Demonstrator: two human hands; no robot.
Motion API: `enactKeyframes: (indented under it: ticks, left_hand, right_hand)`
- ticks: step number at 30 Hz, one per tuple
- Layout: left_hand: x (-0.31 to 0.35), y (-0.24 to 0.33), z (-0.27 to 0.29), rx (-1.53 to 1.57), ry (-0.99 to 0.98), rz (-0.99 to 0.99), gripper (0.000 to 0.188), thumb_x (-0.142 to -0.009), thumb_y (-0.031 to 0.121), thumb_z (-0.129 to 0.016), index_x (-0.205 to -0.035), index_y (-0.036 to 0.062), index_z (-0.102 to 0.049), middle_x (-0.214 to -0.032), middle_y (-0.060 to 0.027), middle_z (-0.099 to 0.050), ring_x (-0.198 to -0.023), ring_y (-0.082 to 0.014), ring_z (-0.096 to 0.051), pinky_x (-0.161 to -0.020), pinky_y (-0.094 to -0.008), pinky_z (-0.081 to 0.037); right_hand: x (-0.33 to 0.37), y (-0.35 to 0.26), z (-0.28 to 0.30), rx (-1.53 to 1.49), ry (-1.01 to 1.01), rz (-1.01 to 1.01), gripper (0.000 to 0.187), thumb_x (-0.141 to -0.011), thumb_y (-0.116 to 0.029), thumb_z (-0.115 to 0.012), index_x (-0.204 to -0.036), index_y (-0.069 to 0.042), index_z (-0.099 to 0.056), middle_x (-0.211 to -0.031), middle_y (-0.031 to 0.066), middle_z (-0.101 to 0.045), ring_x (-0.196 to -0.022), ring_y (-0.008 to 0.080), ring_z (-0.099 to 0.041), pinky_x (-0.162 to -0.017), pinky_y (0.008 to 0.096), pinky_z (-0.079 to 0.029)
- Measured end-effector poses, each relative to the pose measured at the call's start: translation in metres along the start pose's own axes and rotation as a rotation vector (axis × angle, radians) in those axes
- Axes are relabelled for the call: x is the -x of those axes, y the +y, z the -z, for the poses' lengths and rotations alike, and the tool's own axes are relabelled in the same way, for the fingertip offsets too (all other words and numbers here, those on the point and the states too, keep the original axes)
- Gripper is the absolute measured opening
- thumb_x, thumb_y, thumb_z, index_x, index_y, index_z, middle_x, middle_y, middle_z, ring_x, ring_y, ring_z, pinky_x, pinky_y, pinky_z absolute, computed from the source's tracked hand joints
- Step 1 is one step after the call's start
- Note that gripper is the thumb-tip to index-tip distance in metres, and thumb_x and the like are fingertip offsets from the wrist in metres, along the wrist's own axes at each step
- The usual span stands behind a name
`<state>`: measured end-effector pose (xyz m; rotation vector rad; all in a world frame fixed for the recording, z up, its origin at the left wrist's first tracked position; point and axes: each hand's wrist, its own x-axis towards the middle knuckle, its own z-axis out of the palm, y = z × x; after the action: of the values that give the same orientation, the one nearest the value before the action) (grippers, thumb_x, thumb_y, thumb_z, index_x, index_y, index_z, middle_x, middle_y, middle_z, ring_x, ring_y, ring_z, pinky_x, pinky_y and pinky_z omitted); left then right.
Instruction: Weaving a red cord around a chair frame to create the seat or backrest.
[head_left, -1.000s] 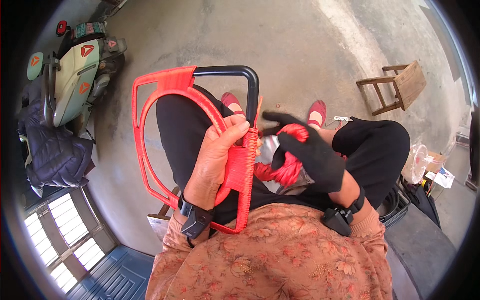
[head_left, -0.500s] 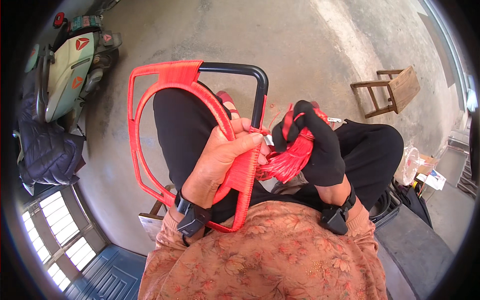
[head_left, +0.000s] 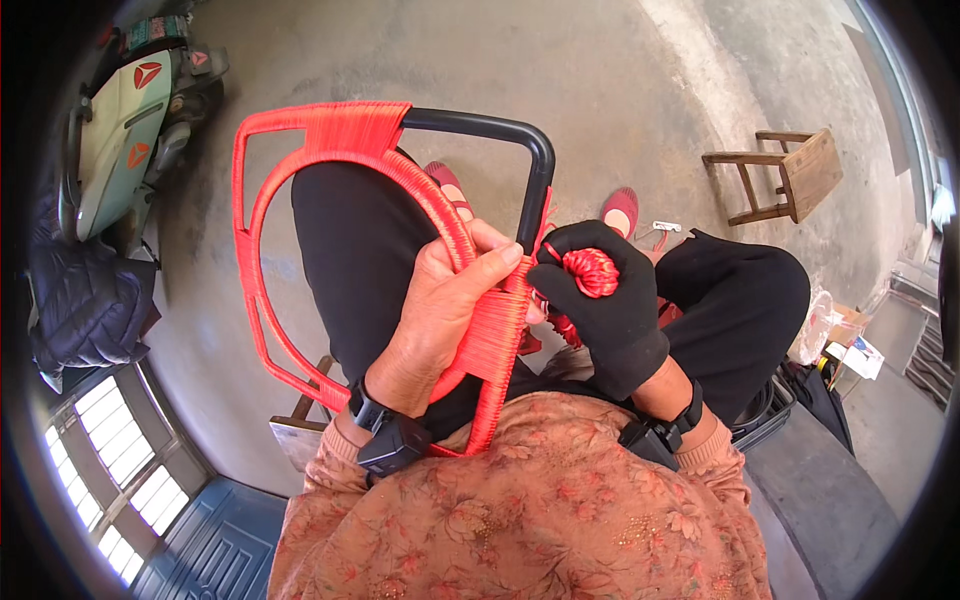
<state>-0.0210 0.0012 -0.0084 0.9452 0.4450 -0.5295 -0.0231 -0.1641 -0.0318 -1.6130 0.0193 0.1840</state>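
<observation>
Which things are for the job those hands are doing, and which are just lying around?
For the job:
frame, mostly wrapped in red, held by the bare left hand
bundle of red cord, held by the gloved right hand

Just lying around:
scooter, at the left
dark padded jacket, also left
wooden stool, at the right

Soft daylight, glaring window panes [head_left: 113,432], heavy fisheye distortion

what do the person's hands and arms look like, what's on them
The left hand is bare; the right hand wears a black glove. Each wrist carries a black strap with a chunky black device. The long sleeves are orange-brown.
</observation>
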Motion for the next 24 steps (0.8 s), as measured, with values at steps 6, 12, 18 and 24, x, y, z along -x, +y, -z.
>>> enactKeyframes:
  ticks: [6,12,18,24]
  left_hand:
    - [0.001,-0.006,0.005,-0.035,0.023,0.012,0.009,-0.091,0.008,-0.057,-0.086,0.0007,-0.055,-0.071,-0.0091,-0.063,-0.059,-0.0191,-0.067,-0.053,-0.0282,-0.057]
    - [0.005,-0.009,0.002,-0.056,0.028,0.031,0.009,-0.091,0.007,-0.057,-0.086,0.0,-0.056,-0.072,-0.0092,-0.063,-0.06,-0.0181,-0.067,-0.054,-0.0278,-0.057]
    - [0.007,-0.005,-0.005,-0.069,-0.041,0.012,0.011,-0.091,0.008,-0.057,-0.095,-0.0017,-0.06,-0.077,-0.008,-0.063,-0.064,-0.0154,-0.065,-0.053,-0.0275,-0.055]
    - [0.002,-0.004,-0.003,-0.098,-0.075,0.056,0.014,-0.091,0.012,-0.056,-0.093,-0.0019,-0.06,-0.075,-0.008,-0.063,-0.062,-0.0148,-0.065,-0.054,-0.028,-0.056]
  right_hand:
    - [0.001,0.001,0.004,0.038,-0.083,-0.078,0.02,-0.076,-0.009,-0.076,-0.089,-0.002,-0.063,-0.08,0.0063,-0.065,-0.074,0.0099,-0.061,-0.067,0.0264,-0.05]
    - [0.007,0.001,0.011,-0.209,-0.167,-0.303,0.018,-0.083,-0.011,-0.069,-0.096,-0.002,-0.062,-0.078,0.0041,-0.065,-0.078,0.0112,-0.063,-0.064,0.0272,-0.05]
    - [-0.012,0.005,0.038,0.01,0.254,-0.395,0.029,-0.089,-0.012,-0.06,-0.117,-0.005,-0.059,-0.102,0.0069,-0.065,-0.088,0.013,-0.065,-0.065,0.027,-0.051]
    - [-0.01,-0.022,0.046,1.03,-0.153,0.583,0.046,-0.075,-0.008,-0.064,-0.121,-0.012,-0.057,-0.105,0.0054,-0.064,-0.07,0.0196,-0.065,-0.058,0.0298,-0.051]
